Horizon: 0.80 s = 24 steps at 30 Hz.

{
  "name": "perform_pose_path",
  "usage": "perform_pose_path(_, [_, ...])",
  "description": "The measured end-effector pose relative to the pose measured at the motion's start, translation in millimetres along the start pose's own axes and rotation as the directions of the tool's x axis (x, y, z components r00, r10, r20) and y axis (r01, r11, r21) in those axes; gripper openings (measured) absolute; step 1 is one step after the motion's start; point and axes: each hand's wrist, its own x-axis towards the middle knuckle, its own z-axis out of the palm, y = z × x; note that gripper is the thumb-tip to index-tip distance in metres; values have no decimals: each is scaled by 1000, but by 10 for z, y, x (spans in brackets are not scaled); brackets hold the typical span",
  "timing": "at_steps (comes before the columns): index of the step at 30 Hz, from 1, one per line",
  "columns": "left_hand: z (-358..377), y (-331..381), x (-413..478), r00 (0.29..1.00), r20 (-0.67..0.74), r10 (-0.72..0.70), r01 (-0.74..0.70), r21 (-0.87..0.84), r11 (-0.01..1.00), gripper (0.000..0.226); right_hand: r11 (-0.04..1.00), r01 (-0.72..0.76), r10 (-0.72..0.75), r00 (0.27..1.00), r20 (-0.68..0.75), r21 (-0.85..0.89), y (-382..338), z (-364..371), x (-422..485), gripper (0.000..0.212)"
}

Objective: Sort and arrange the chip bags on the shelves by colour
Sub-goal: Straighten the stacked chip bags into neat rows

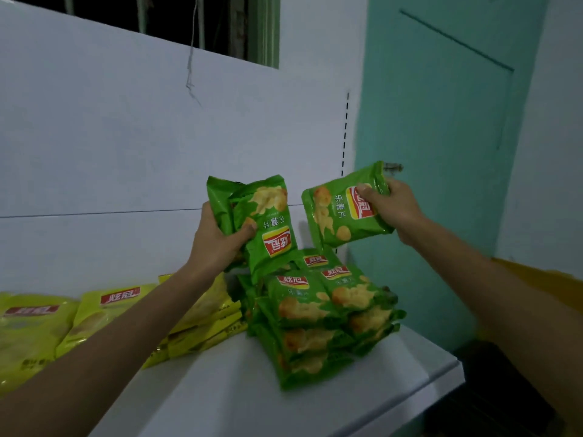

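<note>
Above shelf [315, 402]: each hand grips glossy, crinkled, seemingly foil green bags.

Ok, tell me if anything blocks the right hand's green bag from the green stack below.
Nothing visible does. The green bag in the right hand hangs above the green stack, open air between; the left hand holds its bags to the left.

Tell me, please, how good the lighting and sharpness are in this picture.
Head view: dim, flat light; logos on the green bags in the left hand and right hand read clearly; yellow bags at the left edge look dark and soft.
</note>
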Motion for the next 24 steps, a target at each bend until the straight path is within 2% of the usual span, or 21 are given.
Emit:
perform_pose_path(3, [16, -49, 93, 999, -34, 6, -5, 39, 999, 51, 996, 37, -29, 996, 85, -87, 102, 66, 419, 24])
perform_pose_path(7, [25, -59, 174, 994, -106, 29, -17, 108, 994, 61, 982, 74, -30, 970, 243, -175, 282, 159, 873, 8])
perform_pose_path(9, [73, -53, 210, 990, -137, 43, -23, 138, 990, 60, 970, 103, -16, 930, 368, -219, 360, 171, 1086, 9])
perform_pose_path(12, [211, -51, 288, 981, -195, 19, 7, 129, 992, 51, 960, 153, 2, 833, 553, -234, 455, 178, 1374, 16])
perform_pose_path(14, [315, -15, 322, 971, -239, -2, 26, 99, 995, 48, 965, 189, -47, 809, 586, -183, 527, 212, 1534, 21])
perform_pose_path(17, [448, 18, 320, 955, -296, -13, 43, 92, 995, 53, 976, 204, -119, 794, 596, -77, 698, 338, 1730, 13])
perform_pose_path(20, [560, 2, 250, 944, -328, -33, 62, 78, 995, 55, 971, 234, -135, 719, 682, -55, 940, 525, 1812, 8])
perform_pose_path(24, [649, -16, 152, 917, -394, -61, 82, 37, 996, 52, 935, 347, -177, 626, 760, -68, 1237, 783, 1834, 21])
